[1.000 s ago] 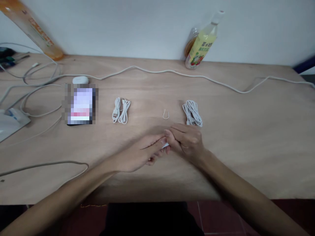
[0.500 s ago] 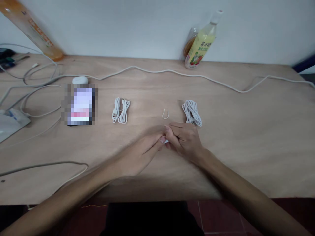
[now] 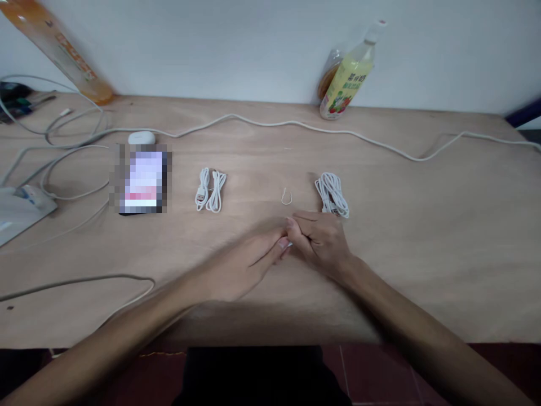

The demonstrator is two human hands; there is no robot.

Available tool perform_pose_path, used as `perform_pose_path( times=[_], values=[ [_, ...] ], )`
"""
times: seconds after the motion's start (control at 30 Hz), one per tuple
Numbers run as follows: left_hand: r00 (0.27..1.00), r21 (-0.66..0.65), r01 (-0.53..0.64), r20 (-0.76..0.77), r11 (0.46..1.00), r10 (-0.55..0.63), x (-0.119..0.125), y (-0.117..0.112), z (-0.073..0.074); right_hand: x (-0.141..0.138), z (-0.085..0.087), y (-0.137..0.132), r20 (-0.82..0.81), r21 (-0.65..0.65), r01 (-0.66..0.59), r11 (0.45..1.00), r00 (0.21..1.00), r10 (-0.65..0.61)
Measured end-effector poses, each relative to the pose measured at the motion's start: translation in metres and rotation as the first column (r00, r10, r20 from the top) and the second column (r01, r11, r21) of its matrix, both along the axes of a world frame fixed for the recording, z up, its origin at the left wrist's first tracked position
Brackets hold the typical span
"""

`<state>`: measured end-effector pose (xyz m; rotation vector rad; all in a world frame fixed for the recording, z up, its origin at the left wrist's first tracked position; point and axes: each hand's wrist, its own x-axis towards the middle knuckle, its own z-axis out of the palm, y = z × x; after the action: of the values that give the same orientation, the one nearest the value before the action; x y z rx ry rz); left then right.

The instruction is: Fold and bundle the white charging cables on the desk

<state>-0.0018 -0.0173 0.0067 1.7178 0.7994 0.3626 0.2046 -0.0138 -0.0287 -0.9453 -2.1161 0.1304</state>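
My left hand (image 3: 243,265) and my right hand (image 3: 319,241) meet at the fingertips over the middle of the wooden table (image 3: 422,225), pinching a small white item (image 3: 288,245) between them; most of it is hidden by the fingers. Just beyond my right hand lies a coiled white cable (image 3: 332,194). A small white twist tie (image 3: 286,196) lies loose ahead of the fingertips. Another bundled white cable (image 3: 210,190) rests farther left.
A phone (image 3: 143,181) lies left of the bundles, with a white earbud case (image 3: 141,137) behind it. A long white cord (image 3: 296,124) runs across the table. A yellow drink bottle (image 3: 346,73) stands at the wall. Loose cords (image 3: 63,146) and a white device (image 3: 21,206) crowd the left.
Both hands have shifted slightly away from me, toward the twist tie, still joined at the fingertips. The objects on the table have not moved.
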Motion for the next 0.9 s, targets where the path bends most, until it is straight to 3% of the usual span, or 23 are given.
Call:
perform_pose_path(
  times=[0.2, 0.37, 0.43, 0.7, 0.9],
  values=[
    [0.999, -0.203, 0.052, 0.022, 0.978, -0.049, -0.003, 0.004, -0.009, 0.003, 0.0, 0.001, 0.07, 0.069, -0.01, 0.998, 0.998, 0.005],
    [0.991, -0.509, 0.101, 0.123, 0.855, -0.044, -0.001, 0.004, -0.012, 0.002, 0.002, 0.0, 0.073, 0.09, 0.002, 0.996, 0.997, -0.008],
    [0.992, -0.564, 0.078, 0.122, 0.822, -0.011, 0.0, 0.003, -0.012, 0.002, 0.002, 0.0, 0.074, 0.09, 0.003, 0.996, 0.997, -0.009],
    [0.999, -0.38, 0.039, 0.033, 0.924, -0.028, -0.002, 0.002, -0.011, 0.003, -0.001, 0.001, 0.039, 0.067, -0.014, 0.998, 0.999, 0.011],
    [1.0, -0.362, 0.002, 0.029, 0.932, 0.008, -0.002, 0.0, -0.015, 0.002, -0.004, -0.001, 0.025, -0.015, 0.025, 1.0, 0.999, -0.024]
  ],
)
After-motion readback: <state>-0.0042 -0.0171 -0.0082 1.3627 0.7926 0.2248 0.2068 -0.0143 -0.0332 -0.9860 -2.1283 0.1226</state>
